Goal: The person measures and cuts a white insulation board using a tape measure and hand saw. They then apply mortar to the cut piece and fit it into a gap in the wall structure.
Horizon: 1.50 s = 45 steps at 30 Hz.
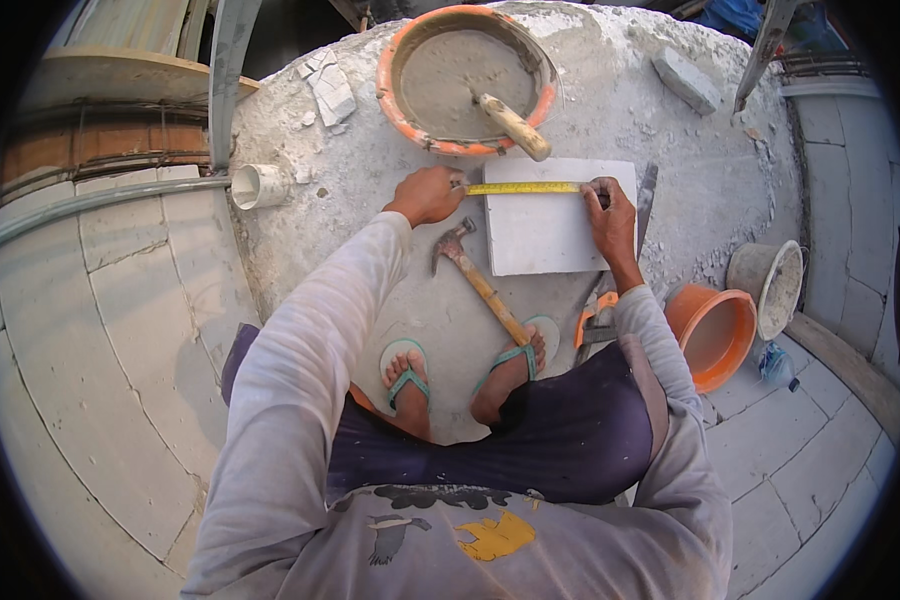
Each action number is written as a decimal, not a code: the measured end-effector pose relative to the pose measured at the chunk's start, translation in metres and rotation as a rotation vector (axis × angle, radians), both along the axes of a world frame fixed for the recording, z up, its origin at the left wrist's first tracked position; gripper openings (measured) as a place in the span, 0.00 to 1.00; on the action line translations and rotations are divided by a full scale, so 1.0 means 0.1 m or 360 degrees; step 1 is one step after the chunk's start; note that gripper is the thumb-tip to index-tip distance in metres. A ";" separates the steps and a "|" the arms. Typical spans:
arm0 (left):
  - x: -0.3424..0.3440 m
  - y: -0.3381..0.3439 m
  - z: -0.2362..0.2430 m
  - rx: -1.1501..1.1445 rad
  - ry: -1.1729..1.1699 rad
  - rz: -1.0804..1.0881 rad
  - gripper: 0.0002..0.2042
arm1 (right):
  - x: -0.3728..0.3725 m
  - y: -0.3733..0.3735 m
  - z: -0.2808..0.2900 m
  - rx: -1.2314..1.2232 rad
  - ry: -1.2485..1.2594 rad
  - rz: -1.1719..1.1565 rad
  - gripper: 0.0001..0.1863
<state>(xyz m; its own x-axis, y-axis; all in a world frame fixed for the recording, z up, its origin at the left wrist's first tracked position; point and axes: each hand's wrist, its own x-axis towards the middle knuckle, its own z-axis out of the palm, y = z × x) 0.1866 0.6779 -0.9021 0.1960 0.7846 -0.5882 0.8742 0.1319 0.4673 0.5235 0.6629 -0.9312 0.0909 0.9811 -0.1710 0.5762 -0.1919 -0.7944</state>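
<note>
A yellow measuring tape [525, 188] is stretched across the upper part of a flat white block [545, 235]. My left hand [430, 196] is closed on the tape's left end, just beyond the block's left edge. At the other end, my right hand [612, 218] grips the tape near the block's right edge, thumb and fingers pinched together. Which hand has the tape's case I cannot tell. A claw hammer [485, 290] with a wooden handle lies left of the block, its handle end by my right foot. Beside my right forearm is an orange-handled saw [595, 318], partly hidden.
Beyond the block stands an orange bucket [391, 95] of grey mortar with a wooden-handled tool [515, 128] in it. An orange pail [738, 345], a whitish pail [782, 290] and a plastic bottle [776, 365] are at right. A pipe end [260, 187] protrudes at left; block rubble [328, 90] lies behind.
</note>
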 end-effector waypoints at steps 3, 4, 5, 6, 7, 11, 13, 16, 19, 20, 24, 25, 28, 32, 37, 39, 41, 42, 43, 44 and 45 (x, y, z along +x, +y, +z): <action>0.06 0.02 -0.10 0.0022 -0.0046 0.0037 0.17 | -0.05 -0.01 -0.01 0.0113 -0.0124 0.0190 0.09; 0.09 0.03 -0.14 0.0013 -0.0054 0.0057 0.17 | -0.06 -0.02 -0.03 0.0147 -0.0124 0.0216 0.10; 0.10 0.03 -0.17 -0.0006 -0.0046 0.0059 0.17 | -0.07 -0.03 -0.03 0.0149 -0.0117 0.0227 0.11; 0.11 0.05 -0.16 -0.0025 -0.0039 0.0059 0.17 | -0.07 -0.04 -0.03 0.0152 -0.0112 0.0236 0.12; 0.13 0.06 -0.15 -0.0045 -0.0032 0.0060 0.17 | -0.08 -0.04 -0.02 0.0154 -0.0105 0.0246 0.13; 0.13 0.09 -0.17 -0.0040 -0.0007 0.0061 0.17 | -0.11 -0.06 0.03 0.0213 -0.0217 0.0370 0.18; 0.14 0.11 -0.14 -0.0061 -0.0014 0.0065 0.17 | -0.12 -0.05 0.01 0.0244 -0.0225 0.0372 0.19; 0.16 0.14 -0.09 -0.0076 -0.0042 0.0030 0.17 | -0.14 -0.04 0.02 0.0232 -0.0268 0.0354 0.16; 0.21 0.16 -0.10 -0.0087 -0.0068 0.0028 0.17 | -0.08 -0.01 0.01 0.0189 -0.0246 0.0364 0.15; 0.23 0.18 -0.10 -0.0073 -0.0058 0.0016 0.17 | -0.06 0.02 0.01 0.0263 -0.0253 0.0379 0.15; 0.21 0.17 -0.23 -0.0028 -0.0122 0.0058 0.17 | -0.05 0.12 -0.02 0.0375 -0.0281 0.0442 0.14; 0.11 0.19 -0.19 0.0000 -0.0149 0.0106 0.16 | -0.15 0.21 0.00 0.0379 -0.0274 0.0472 0.14; 0.13 -0.01 -0.18 -0.0046 0.0032 0.0181 0.17 | -0.15 0.19 0.30 0.0375 -0.0200 0.0686 0.16; -0.17 -0.50 0.59 -0.0035 0.0038 0.0260 0.13 | -0.10 -0.03 0.38 -0.0204 0.0317 0.0695 0.24; -0.48 -1.13 1.83 0.0299 0.0010 0.0469 0.12 | -0.61 0.16 1.77 -0.0577 0.0904 0.0876 0.18; -0.54 -1.36 2.60 0.0402 0.0083 0.0594 0.12 | -0.96 0.28 2.44 -0.0585 0.0900 0.1095 0.14; -0.53 -1.60 3.29 0.0522 0.0106 0.0757 0.11 | -1.08 0.31 2.98 -0.0569 0.0753 0.1295 0.10; -0.57 -1.68 3.72 0.0599 0.0123 0.0828 0.11 | -1.19 0.35 3.32 -0.0510 0.0738 0.1380 0.09; -0.61 -1.75 4.17 0.0681 0.0195 0.0864 0.10 | -1.31 0.37 3.63 -0.0450 0.0711 0.1451 0.08; -0.65 -1.84 4.62 0.0755 0.0262 0.0899 0.09 | -1.43 0.37 3.94 -0.0399 0.0679 0.1515 0.07; -0.71 -1.99 5.02 0.0833 0.0360 0.0958 0.09 | -1.59 0.34 4.21 -0.0354 0.0784 0.1512 0.07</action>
